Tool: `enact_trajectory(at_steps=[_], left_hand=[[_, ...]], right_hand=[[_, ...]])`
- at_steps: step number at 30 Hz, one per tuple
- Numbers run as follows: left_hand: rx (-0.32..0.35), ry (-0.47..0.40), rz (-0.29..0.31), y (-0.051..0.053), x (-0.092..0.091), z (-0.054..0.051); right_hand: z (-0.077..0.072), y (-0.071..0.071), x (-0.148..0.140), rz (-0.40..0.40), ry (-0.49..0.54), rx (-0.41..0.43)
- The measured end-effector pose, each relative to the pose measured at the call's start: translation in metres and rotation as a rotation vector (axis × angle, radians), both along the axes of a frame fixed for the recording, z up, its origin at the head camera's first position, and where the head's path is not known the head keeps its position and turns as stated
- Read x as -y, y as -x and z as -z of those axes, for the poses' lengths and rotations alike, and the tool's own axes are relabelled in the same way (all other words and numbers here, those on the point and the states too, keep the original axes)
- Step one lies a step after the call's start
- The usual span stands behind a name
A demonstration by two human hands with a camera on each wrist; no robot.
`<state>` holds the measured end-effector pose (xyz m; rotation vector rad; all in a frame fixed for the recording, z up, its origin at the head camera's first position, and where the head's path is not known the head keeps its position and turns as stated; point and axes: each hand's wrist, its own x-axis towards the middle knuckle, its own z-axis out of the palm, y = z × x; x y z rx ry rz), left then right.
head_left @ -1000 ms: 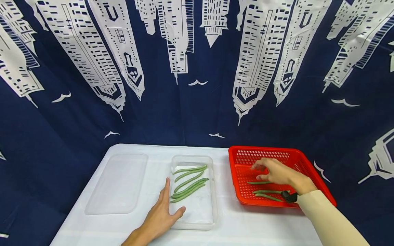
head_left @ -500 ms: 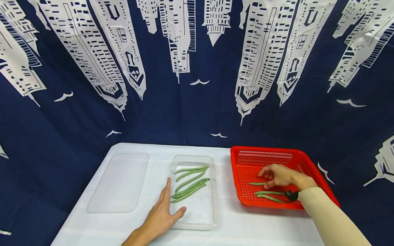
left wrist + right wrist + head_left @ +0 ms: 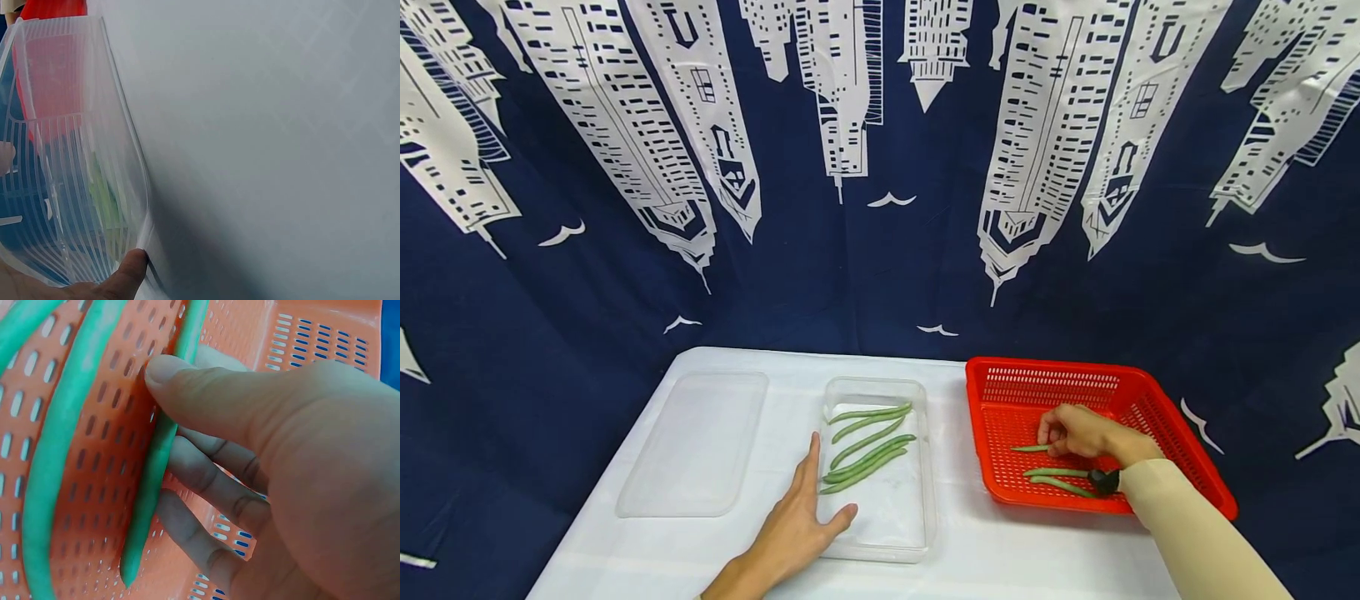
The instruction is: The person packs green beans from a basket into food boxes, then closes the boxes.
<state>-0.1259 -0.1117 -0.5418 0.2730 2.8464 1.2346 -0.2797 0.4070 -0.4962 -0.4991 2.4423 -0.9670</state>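
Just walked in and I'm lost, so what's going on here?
A person's right hand pinches a green bean inside a red basket, where two more beans lie. The left hand touches a clear container that holds several beans. A flat translucent lid lies on the white table, left of the container.

Slim green bean, pinched in right hand inside red perforated basket, two more beans lying just nearer the front, several other beans aslant in clear open-topped container, left of basket.
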Motion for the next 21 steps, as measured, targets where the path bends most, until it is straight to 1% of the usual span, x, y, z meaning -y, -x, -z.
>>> enact_trajectory(at_steps=[2, 3, 5, 9, 11, 15, 18, 21], left_hand=[[-0.003, -0.001, 0.001, 0.0, 0.0, 0.0], [-0.005, -0.001, 0.0, 0.0, 0.0, 0.0], [-0.004, 0.0, 0.0, -0.001, 0.0, 0.0], [0.0, 0.003, 0.002, -0.001, 0.0, 0.0], [-0.001, 0.001, 0.005, -0.001, 0.001, -0.001], [-0.006, -0.003, 0.009, 0.0, 0.001, -0.001], [-0.007, -0.002, 0.009, 0.001, 0.001, -0.001], [-0.006, -0.002, 0.007, 0.001, 0.001, 0.0]], right_hand=[[-0.001, -0.002, -0.001, -0.02, -0.05, -0.063], [-0.003, -0.003, -0.001, -0.048, -0.107, -0.13], [-0.004, -0.004, -0.001, -0.061, -0.127, -0.163], [-0.009, -0.007, 0.0, -0.058, -0.118, -0.196], [-0.012, -0.007, 0.001, -0.066, -0.111, -0.228], [-0.018, -0.008, 0.004, -0.055, -0.123, -0.291], [-0.023, -0.009, 0.009, -0.025, -0.152, -0.329], [-0.03, -0.011, 0.015, -0.014, -0.183, -0.381]])
